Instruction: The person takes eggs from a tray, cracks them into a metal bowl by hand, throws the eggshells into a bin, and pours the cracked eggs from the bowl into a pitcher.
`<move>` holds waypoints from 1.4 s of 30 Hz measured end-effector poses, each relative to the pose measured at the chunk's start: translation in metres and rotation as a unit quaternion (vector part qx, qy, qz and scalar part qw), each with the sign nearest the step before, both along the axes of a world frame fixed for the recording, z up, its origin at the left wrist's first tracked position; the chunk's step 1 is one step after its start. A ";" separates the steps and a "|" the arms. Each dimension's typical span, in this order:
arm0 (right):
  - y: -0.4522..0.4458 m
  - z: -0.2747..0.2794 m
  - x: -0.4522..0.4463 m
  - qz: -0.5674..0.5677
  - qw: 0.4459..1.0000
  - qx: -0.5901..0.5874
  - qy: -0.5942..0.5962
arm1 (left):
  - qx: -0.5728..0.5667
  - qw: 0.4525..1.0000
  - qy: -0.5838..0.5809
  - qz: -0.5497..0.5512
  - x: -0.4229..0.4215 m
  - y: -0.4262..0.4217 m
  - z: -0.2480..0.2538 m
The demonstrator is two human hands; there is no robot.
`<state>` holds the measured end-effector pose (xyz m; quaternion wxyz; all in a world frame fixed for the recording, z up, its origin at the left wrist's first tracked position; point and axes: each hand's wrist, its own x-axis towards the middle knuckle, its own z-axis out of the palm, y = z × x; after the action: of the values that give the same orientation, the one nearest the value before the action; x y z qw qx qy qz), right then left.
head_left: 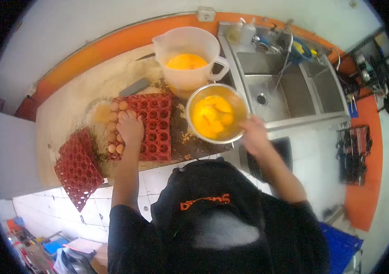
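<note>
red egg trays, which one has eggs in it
The tray under the left hand, with brown eggs along its left side; the overlapping trays farther left show none.

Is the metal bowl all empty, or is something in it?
Not empty: yellow egg covers the bottom of the bowl, with bare metal showing above it.
</note>
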<state>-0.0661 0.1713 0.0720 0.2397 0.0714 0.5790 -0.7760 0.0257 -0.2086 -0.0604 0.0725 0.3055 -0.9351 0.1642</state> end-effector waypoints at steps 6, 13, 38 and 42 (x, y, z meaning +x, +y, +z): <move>0.006 0.106 -0.052 0.000 0.992 -0.014 0.124 | -0.011 0.999 0.032 -0.029 0.002 -0.002 -0.006; -0.070 0.164 -0.140 0.023 0.899 0.310 0.307 | 0.008 0.999 0.002 -0.036 0.003 -0.001 0.003; -0.056 0.086 -0.149 -0.068 0.801 0.165 0.571 | 0.243 0.939 0.222 0.095 0.021 0.012 0.106; 0.057 0.000 -0.126 0.018 0.795 0.280 0.538 | 0.463 0.753 0.460 0.089 0.050 0.019 0.079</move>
<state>-0.1926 0.2288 0.0722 -0.1266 -0.3041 0.8080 -0.4884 0.0758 -0.1899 0.0188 0.3287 0.4221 -0.7192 -0.4433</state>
